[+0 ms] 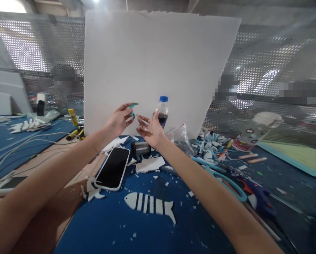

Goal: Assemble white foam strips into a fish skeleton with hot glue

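Note:
Both arms reach forward over a blue work surface (115, 225). My left hand (120, 118) is raised with its fingers pinched on a small teal piece (133, 106). My right hand (150, 130) is close beside it, fingers curled round a thin clear stick (142, 120) that points towards the left hand. The two hands nearly touch in front of a large white board (158, 63). Below them lie a phone (113, 168) face up, a roll of wire (140, 148) and a white fish-skeleton cutout (150, 204).
A capped bottle (162, 112) of dark drink stands behind my right hand. Teal-handled scissors (221, 176), a plastic bag (181, 138), foam scraps (209, 148) and a glue gun (258, 197) lie to the right. Cables (20, 144) and a yellow glue stick (73, 116) are at left. Perforated metal screen (266, 70) behind.

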Action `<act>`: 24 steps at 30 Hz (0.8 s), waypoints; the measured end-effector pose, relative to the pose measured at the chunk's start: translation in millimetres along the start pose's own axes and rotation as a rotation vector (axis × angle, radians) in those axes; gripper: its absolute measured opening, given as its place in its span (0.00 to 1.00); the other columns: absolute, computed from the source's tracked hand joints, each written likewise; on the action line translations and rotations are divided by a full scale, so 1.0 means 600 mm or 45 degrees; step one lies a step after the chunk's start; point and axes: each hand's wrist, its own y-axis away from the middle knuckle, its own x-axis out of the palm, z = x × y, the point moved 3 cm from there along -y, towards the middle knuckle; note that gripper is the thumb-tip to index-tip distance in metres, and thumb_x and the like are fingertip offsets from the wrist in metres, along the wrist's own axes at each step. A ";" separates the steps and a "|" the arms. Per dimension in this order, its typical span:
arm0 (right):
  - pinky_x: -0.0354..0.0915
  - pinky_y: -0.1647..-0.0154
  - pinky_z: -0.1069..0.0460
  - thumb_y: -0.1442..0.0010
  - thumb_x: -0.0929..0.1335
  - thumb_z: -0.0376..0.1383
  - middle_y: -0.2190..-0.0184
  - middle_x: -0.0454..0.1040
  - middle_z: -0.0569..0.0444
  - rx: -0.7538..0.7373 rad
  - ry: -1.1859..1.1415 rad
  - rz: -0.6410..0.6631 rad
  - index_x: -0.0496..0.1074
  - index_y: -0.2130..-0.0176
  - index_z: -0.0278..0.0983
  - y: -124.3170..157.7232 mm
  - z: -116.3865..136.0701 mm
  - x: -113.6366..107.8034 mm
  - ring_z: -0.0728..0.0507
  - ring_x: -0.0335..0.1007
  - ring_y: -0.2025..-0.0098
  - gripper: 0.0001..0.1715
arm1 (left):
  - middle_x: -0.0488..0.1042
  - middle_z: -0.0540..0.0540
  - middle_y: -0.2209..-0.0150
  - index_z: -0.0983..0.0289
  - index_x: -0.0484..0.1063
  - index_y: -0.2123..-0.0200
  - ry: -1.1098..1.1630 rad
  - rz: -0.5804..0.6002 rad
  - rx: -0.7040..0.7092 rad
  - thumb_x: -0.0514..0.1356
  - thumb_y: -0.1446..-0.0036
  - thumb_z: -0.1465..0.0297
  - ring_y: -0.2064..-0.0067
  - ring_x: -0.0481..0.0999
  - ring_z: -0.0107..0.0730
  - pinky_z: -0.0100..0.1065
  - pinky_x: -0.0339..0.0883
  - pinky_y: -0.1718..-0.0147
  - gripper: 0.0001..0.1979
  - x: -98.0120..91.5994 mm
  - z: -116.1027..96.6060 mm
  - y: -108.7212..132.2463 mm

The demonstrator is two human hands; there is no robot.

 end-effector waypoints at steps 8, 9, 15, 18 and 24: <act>0.70 0.60 0.50 0.43 0.59 0.64 0.63 0.74 0.52 -0.042 0.016 0.138 0.76 0.67 0.37 0.003 -0.005 0.002 0.52 0.59 0.77 0.36 | 0.73 0.57 0.54 0.65 0.69 0.52 0.099 0.036 -0.312 0.56 0.37 0.65 0.58 0.75 0.32 0.38 0.73 0.61 0.13 -0.021 0.020 -0.019; 0.70 0.60 0.49 0.44 0.60 0.64 0.63 0.73 0.52 -0.047 0.027 0.135 0.76 0.67 0.38 0.002 -0.007 0.001 0.51 0.61 0.76 0.35 | 0.73 0.57 0.53 0.64 0.69 0.52 0.110 0.038 -0.314 0.56 0.37 0.65 0.58 0.75 0.32 0.39 0.73 0.60 0.13 -0.023 0.020 -0.021; 0.71 0.60 0.48 0.46 0.65 0.61 0.53 0.72 0.52 -0.132 0.116 0.107 0.76 0.60 0.42 0.009 -0.016 0.004 0.51 0.66 0.72 0.29 | 0.72 0.58 0.52 0.64 0.69 0.51 0.161 0.014 -0.319 0.56 0.37 0.65 0.56 0.75 0.34 0.40 0.73 0.59 0.13 -0.036 0.025 -0.030; 0.70 0.60 0.48 0.45 0.69 0.53 0.45 0.70 0.55 -0.177 0.170 0.121 0.74 0.53 0.49 0.015 -0.019 0.009 0.50 0.69 0.68 0.22 | 0.71 0.58 0.51 0.64 0.68 0.50 0.164 -0.008 -0.353 0.56 0.37 0.65 0.55 0.74 0.35 0.41 0.73 0.58 0.14 -0.040 0.029 -0.030; 0.69 0.56 0.48 0.39 0.68 0.40 0.46 0.71 0.53 -0.297 0.279 -0.014 0.73 0.51 0.44 0.012 -0.026 0.006 0.49 0.71 0.65 0.15 | 0.71 0.58 0.50 0.63 0.68 0.50 0.107 0.011 -0.362 0.56 0.37 0.65 0.54 0.74 0.35 0.42 0.72 0.56 0.14 -0.032 0.032 -0.023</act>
